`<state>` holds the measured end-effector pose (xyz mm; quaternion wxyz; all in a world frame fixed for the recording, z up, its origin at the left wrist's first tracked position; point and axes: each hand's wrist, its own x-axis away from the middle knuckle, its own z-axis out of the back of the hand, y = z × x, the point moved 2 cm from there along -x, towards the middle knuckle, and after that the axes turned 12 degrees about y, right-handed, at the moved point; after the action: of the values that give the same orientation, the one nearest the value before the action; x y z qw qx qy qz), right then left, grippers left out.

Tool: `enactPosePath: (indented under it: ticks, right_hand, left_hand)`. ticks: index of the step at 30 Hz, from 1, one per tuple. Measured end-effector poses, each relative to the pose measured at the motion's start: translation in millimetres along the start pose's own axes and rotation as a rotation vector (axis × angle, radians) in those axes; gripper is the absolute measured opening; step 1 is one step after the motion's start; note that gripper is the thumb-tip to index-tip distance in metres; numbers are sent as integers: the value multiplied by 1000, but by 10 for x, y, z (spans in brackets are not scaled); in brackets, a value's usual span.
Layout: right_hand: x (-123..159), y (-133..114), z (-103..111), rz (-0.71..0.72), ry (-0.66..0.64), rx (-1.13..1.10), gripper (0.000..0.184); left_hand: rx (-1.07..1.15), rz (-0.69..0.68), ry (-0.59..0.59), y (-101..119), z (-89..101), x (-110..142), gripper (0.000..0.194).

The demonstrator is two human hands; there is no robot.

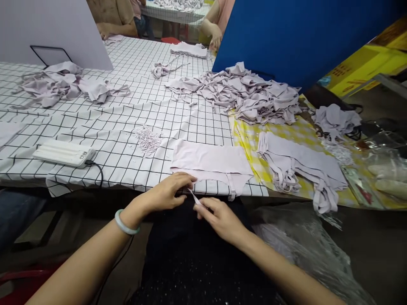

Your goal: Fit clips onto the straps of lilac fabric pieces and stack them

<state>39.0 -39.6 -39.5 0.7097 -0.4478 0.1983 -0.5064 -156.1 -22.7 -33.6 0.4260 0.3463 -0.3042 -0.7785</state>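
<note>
A pale lilac strappy top (210, 157) lies flat at the table's front edge, its body away from me and its straps towards me. Near its left strap, my left hand (168, 190) is closed, thumb and fingers pinching the base of the strap. A short length of that narrow strap (195, 198) runs down to my right hand (219, 216), whose thumb and fingers are closed on its lower part. The other strap (232, 186) hangs over the edge on the right, untouched. Whatever lies inside my right fingers is hidden.
A small heap of pale scraps (149, 140) and a white power bank (63, 152) with a cable lie left. Stacked tops (302, 159) rest on yellow checked cloth. Loose garments (241, 93) pile behind, below a blue board (286, 38). Other people sit across the table.
</note>
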Motion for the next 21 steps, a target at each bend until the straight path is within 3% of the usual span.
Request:
enactPosePath:
  ticks: [3,5,7,9,12,14,16,19,21]
  right_hand:
    - [34,-145,627,-17,-85,18,32]
    - [-75,-253,1010,57,-90,132,31]
    - [-252,-362,1278,116,-96,249,31]
    - [-442,-487,1411,149,-112,308,31]
    - [-663,-693,1400,230,-184,293,29]
    - [-736,-775,1329,278,-216,243,26]
    - [-745,-767,1273,289,-76,170,23]
    - [-616,-567,1173,115,324,-27,26]
    - [-481,-391,995,-97,336,-281,36]
  left_hand:
    - [-17,-39,52,-51,-29,16,9]
    - [-14,-41,66,-90,-33,37,13]
    - [-2,-34,39,-102,-25,41,14]
    - [27,-2,24,-57,-13,-10,10]
    - [149,103,141,126,-8,-228,24]
    - [319,195,256,272,-32,-414,24]
    - [503,277,323,378,-74,-551,18]
    - [652,351,394,419,-129,-567,19]
    - [652,366,420,396,-170,-475,16]
